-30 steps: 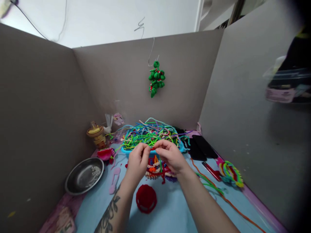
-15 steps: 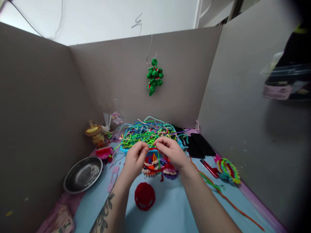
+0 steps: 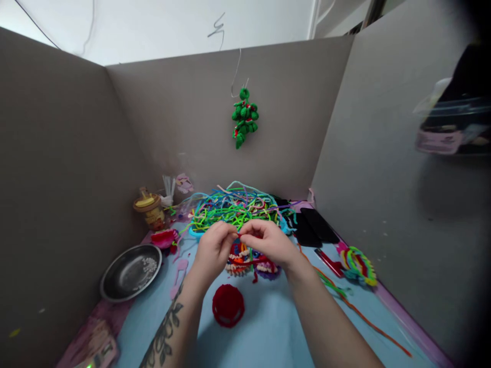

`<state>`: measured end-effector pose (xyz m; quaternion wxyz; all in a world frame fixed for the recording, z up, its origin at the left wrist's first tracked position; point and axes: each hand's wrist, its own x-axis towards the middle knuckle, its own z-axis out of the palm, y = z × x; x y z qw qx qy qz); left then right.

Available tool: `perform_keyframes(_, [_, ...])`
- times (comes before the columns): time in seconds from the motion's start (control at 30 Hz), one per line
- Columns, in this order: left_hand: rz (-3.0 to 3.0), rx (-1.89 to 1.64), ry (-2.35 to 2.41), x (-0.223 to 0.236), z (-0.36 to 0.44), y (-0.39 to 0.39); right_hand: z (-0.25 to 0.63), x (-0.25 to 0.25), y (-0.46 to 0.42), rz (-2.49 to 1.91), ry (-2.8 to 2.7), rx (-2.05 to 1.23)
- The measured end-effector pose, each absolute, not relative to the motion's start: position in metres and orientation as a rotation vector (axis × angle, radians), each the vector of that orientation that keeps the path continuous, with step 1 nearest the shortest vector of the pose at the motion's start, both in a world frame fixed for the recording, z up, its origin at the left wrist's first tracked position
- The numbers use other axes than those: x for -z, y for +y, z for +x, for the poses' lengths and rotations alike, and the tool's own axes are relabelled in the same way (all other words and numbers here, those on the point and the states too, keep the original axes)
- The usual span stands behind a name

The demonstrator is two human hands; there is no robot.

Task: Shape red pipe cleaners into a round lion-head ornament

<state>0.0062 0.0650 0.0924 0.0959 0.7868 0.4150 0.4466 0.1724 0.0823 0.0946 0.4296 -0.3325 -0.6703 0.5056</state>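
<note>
Both hands meet above the table, in front of a heap of coloured pipe cleaners (image 3: 238, 207) in a blue tray (image 3: 195, 233). My left hand (image 3: 213, 248) pinches a red pipe cleaner (image 3: 238, 235) between thumb and forefinger. Fingertips of my right hand (image 3: 270, 243) close on the same strand; most of it is hidden by the fingers. Below them lie several colourful coiled pipe-cleaner pieces (image 3: 238, 268), partly covered by the right hand. A round red fuzzy piece (image 3: 228, 305) rests on the table between my forearms.
On the left are a metal bowl (image 3: 126, 278) with small white bits, a pink clip-like piece (image 3: 180, 273) and a lidded cup (image 3: 151, 210). Orange strands (image 3: 368, 322), a red tool (image 3: 330, 263) and black slabs (image 3: 318, 225) lie right. Grey panels (image 3: 184, 117) enclose the table.
Half a second ago the hands were slightly apart with the red strand stretched between them; now their fingertips are nearly together. The view has shifted slightly.
</note>
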Motion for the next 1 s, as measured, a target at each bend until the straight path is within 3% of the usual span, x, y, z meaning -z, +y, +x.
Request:
perform_keyframes(0.27, [1.795, -1.221, 1.288, -0.103, 0.012, 0.061, 0.170, -0.100, 0.077, -0.867, -1.916, -0.707])
perform_keyframes(0.57, [1.125, -1.127, 0.996, -0.096, 0.018, 0.064, 0.168, -0.089, 0.081, -0.843, -2.031, -0.391])
perform_keyframes(0.83, [1.811, -1.481, 1.298, -0.094, 0.014, 0.066, 0.167, -0.091, 0.081, -0.983, -1.847, -0.453])
perform_keyframes(1.0, [2.374, -1.402, 1.318, -0.094, 0.007, 0.064, 0.167, -0.093, 0.080, -0.964, -1.847, -0.568])
